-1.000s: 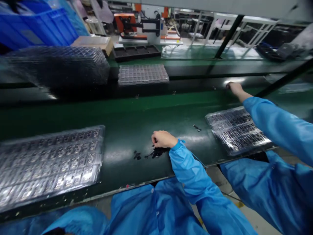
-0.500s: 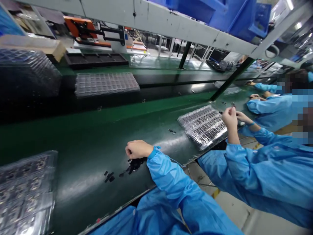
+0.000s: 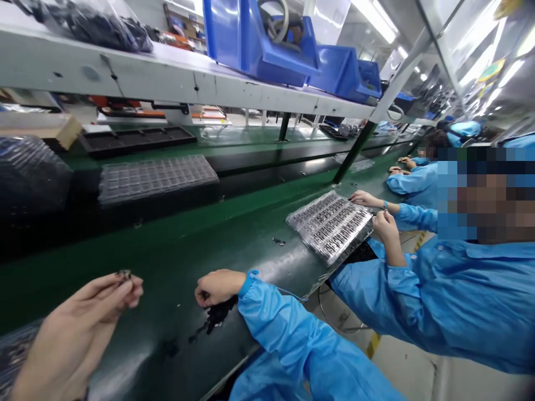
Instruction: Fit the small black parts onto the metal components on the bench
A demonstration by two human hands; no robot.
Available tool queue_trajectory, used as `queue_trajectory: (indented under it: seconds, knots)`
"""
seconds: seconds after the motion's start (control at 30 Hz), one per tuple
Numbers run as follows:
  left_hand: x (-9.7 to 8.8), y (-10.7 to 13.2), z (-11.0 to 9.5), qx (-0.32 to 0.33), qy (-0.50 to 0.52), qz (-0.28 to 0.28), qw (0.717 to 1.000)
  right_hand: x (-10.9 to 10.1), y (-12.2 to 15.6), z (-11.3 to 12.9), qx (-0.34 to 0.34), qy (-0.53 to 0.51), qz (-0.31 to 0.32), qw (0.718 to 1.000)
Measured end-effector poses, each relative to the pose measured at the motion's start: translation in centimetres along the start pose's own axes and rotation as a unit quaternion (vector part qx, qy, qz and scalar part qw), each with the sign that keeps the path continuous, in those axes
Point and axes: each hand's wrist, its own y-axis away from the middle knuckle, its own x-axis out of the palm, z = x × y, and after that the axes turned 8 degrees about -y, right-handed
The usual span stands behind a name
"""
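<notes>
At the left, my left hand [image 3: 79, 323] is raised above the green bench with a small dark part [image 3: 124, 274] pinched between thumb and fingertips. The part is too small to identify. My right hand [image 3: 220, 287] rests curled on the bench beside a pile of small black pieces [image 3: 219, 316]. Its fingers are closed, and anything inside them is hidden. A few blurred dark pieces [image 3: 170, 346] lie to the left of that pile. Behind my left hand, a clear plastic tray [image 3: 19, 348] with small parts shows only partly at the frame's left edge.
A co-worker's hands [image 3: 387, 225] work by a filled clear tray [image 3: 330, 225] at right. An unfilled-looking clear tray [image 3: 159, 177] and a dark divided tray [image 3: 140, 139] lie behind. Blue bins [image 3: 267, 55] stand on the overhead shelf [image 3: 167, 72]. A green post [image 3: 355, 150] rises from the bench.
My left hand has come into view with a small part pinched in it. My right hand stays curled by the black pile. The view has tilted up and turned slightly right.
</notes>
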Motion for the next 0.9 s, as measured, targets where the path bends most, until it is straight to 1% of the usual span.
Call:
queue_trajectory:
  seconds: [0.07,0.13,0.17,0.27,0.33,0.4,0.47,0.57,0.67,0.77,0.83,0.9]
  knots:
    - [0.5,-2.4,0.3,-0.044,0.049,-0.032,0.997,0.0,-0.1,-0.1,0.000,-0.013,-0.022,1.000]
    - [0.7,-3.8,0.8,-0.079,0.109,-0.053,0.989,0.1,0.2,-0.2,-0.007,-0.031,-0.054,0.998]
    - [0.7,-4.2,1.2,-0.082,0.138,-0.059,0.985,0.1,0.5,-0.3,-0.013,-0.042,-0.070,0.997]
    - [0.5,-4.9,3.2,-0.102,0.181,-0.043,0.977,0.1,1.2,-1.0,-0.021,-0.084,-0.117,0.989]
    - [0.3,-5.5,4.8,-0.112,0.204,-0.034,0.972,-0.1,1.5,-1.6,-0.019,-0.112,-0.133,0.985]
    - [0.1,-5.9,6.3,-0.111,0.217,-0.028,0.969,-0.6,1.5,-1.8,-0.022,-0.124,-0.112,0.986]
    - [0.0,-6.0,7.4,-0.096,0.223,-0.021,0.970,-1.0,1.3,-1.3,-0.034,-0.114,-0.073,0.990]
    - [0.1,-5.9,8.3,-0.072,0.229,0.001,0.971,-1.5,0.6,-0.2,-0.044,-0.070,-0.017,0.996]
    - [0.1,-5.7,8.4,-0.059,0.230,0.014,0.971,-1.6,0.0,0.5,-0.027,-0.024,0.028,0.999]
    - [0.0,-5.5,8.3,-0.051,0.228,0.011,0.972,-1.3,0.0,0.7,-0.014,0.007,0.062,0.998]
    - [-0.1,-5.5,8.1,-0.050,0.225,0.008,0.973,-0.9,0.3,0.7,-0.002,0.023,0.067,0.998]
    - [-0.1,-5.4,8.0,-0.050,0.219,0.007,0.974,-0.6,0.6,0.7,0.002,0.018,0.058,0.998]
